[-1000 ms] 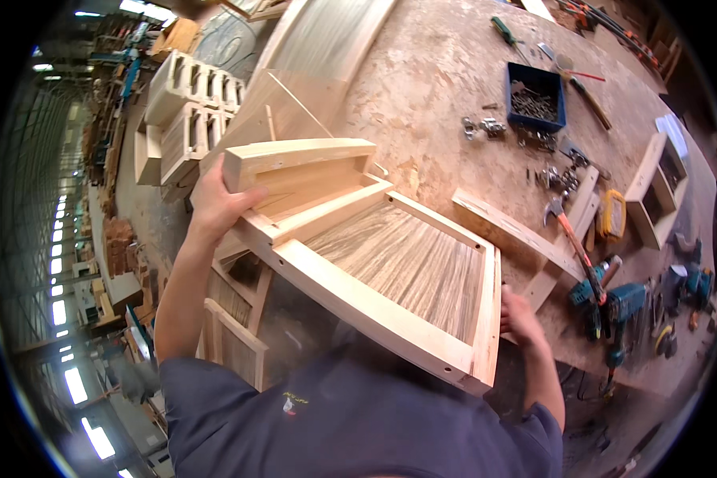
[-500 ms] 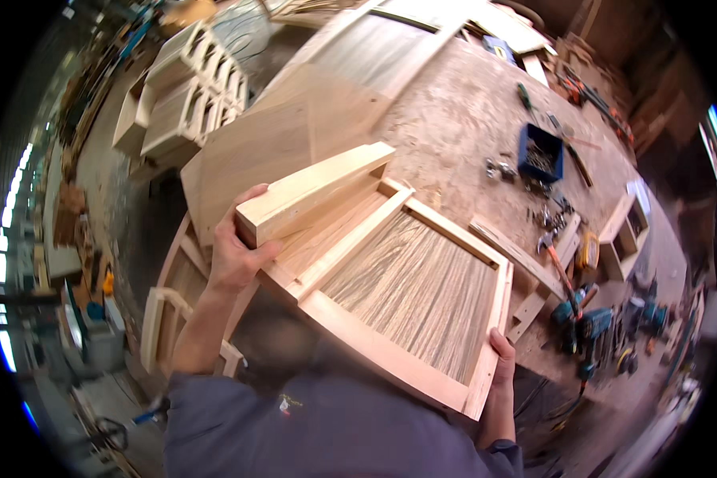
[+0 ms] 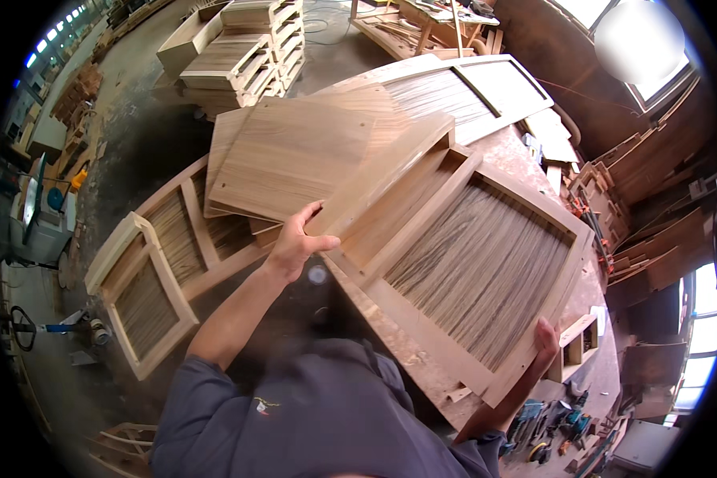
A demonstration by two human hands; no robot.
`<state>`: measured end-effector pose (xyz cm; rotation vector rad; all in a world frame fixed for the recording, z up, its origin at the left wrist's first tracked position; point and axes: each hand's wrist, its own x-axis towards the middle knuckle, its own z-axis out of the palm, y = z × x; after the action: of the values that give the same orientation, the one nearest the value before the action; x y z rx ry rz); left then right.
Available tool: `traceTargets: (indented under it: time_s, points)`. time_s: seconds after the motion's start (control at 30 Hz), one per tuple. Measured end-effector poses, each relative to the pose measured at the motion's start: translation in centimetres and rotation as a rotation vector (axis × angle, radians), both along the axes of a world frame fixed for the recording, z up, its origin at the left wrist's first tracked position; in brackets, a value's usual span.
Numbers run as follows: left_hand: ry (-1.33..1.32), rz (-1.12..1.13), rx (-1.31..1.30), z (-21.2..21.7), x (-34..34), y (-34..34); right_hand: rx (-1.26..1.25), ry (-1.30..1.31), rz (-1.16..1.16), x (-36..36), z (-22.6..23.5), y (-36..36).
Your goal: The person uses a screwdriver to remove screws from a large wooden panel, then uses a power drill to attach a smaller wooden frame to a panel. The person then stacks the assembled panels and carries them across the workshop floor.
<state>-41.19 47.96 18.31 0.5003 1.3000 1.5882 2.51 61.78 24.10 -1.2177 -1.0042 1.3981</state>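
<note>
Between my two hands is a wooden framed panel [image 3: 470, 271], with pale rails around a dark-grained inset and a thick raised board [image 3: 386, 175] along its left end. My left hand [image 3: 297, 244] is closed around the near end of that board, thumb on top. At the panel's right side, my right hand [image 3: 546, 344] grips the outer rail, its fingers partly hidden behind the wood. The panel is held tilted above the workbench [image 3: 422, 374] and covers much of it. Flat wooden boards [image 3: 295, 159] lie stacked just beyond my left hand.
At the left stands another framed panel [image 3: 147, 307], leaning by a long frame [image 3: 191, 223]. Drawer-like boxes [image 3: 239, 60] are stacked far left. A long panel frame [image 3: 462, 92] lies at the back. Power tools [image 3: 562, 418] and a small wooden box [image 3: 575, 348] sit at the right.
The held panel has shifted right and farther up in view, now covering the blue tray and small hardware. My view has swung, showing more of the room's back and windows. Both hands keep their grip.
</note>
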Motion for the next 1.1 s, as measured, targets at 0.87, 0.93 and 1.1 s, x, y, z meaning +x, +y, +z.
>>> traceTargets:
  time_s: [0.87,0.93,1.1]
  points:
    - [0.627,-0.260,-0.613,-16.7,17.5,9.9,0.082,-0.769,0.489,3.4,-10.9,28.9]
    - [0.675,-0.162,-0.583,-16.9,18.0,9.6,0.125,-0.852,0.446,2.3,-11.2,28.5]
    - [0.479,-0.262,-0.501,-16.7,16.9,9.7,0.256,-1.029,0.305,1.0,-10.8,26.8]
